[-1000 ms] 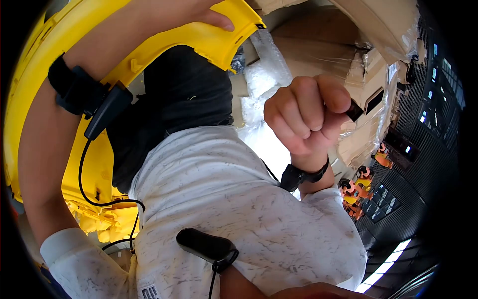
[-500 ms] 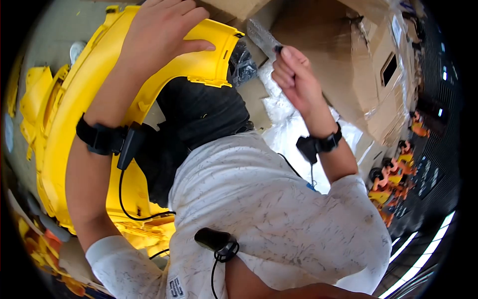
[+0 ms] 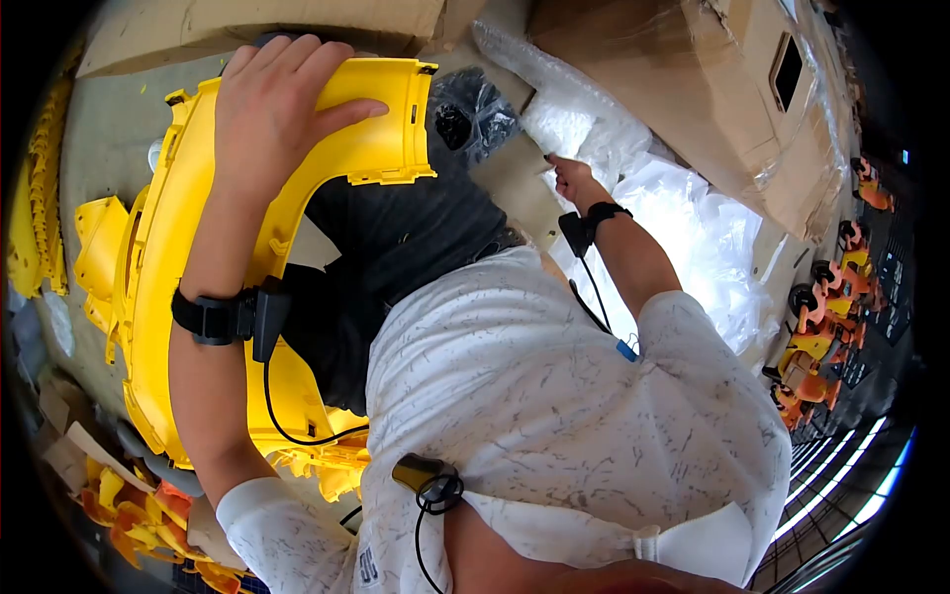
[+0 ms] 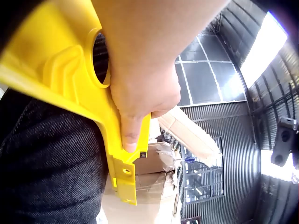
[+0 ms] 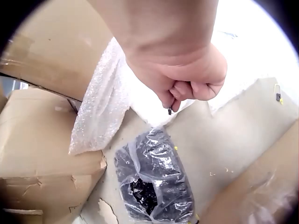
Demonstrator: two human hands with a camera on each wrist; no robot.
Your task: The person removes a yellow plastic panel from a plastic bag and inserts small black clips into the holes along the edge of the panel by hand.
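My left hand [image 3: 262, 124] grips a large curved yellow plastic panel [image 3: 391, 114] near its far end, fingers over the outer edge. In the left wrist view its thumb [image 4: 131, 135] lies along the panel close to a slotted end tab. The panel arches around a leg in dark trousers. My right hand [image 5: 191, 79] pinches a small black piece [image 5: 170, 111] between thumb and finger; its exact kind I cannot tell. Below that hand in the right wrist view lies a clear plastic bag [image 5: 163, 170] of black parts, its top torn open.
Large cardboard boxes [image 3: 683, 109] stand at the right and far side. Bubble wrap [image 5: 100, 102] and white plastic sheeting [image 3: 683, 247] lie beside the right arm. More yellow parts [image 3: 99, 247] are on the floor at left. Orange and yellow ride-on toys [image 3: 816, 346] stand far right.
My right hand has moved from close before the camera down and away toward the floor near the bag, still pinching the black piece. The left hand stays on the panel while the view shifts.
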